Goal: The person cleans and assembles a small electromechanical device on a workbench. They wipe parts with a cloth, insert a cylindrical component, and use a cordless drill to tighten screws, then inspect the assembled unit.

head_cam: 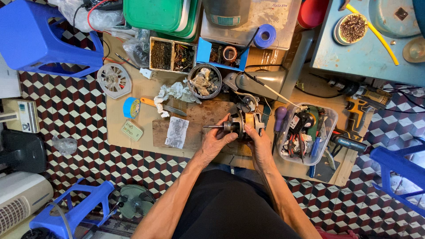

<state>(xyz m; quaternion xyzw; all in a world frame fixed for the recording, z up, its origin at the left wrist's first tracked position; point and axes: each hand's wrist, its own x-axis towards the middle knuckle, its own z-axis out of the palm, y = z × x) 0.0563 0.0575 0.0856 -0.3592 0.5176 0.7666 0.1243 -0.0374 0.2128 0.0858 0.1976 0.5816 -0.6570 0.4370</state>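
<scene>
Between my knees, on the brown cardboard sheet (133,146) spread over the tiled floor, both my hands close around a small fan motor (242,124) with its steel shaft pointing left. My left hand (217,140) wraps the shaft end, thumb on top; my right hand (260,144) clamps the far side of the housing, fingers curled over it, so each grip is shut on the motor.

Just right of it sits a clear plastic tub (330,132) full of screwdrivers and pliers, close against my right wrist. Farther right lie a cordless drill (365,98) and a blue stool (398,170). To the left are a grey printed paper scrap (177,132), a small green tin (132,130), a blue tape roll (131,107) and a white fan grille hub (114,80). Beyond the motor stand a round bowl of rags (204,81), a divided tray of screws (171,56), a blue cardboard box (219,54) and a grey fan base (265,82) whose stem crowds the far side of my work.

My palms hide most of the motor, so its windings are hard to make out. The stack of green lids (155,15) is cut off at the far edge. Both forearms reach forward from my lap and converge, wrists bent slightly inward.
</scene>
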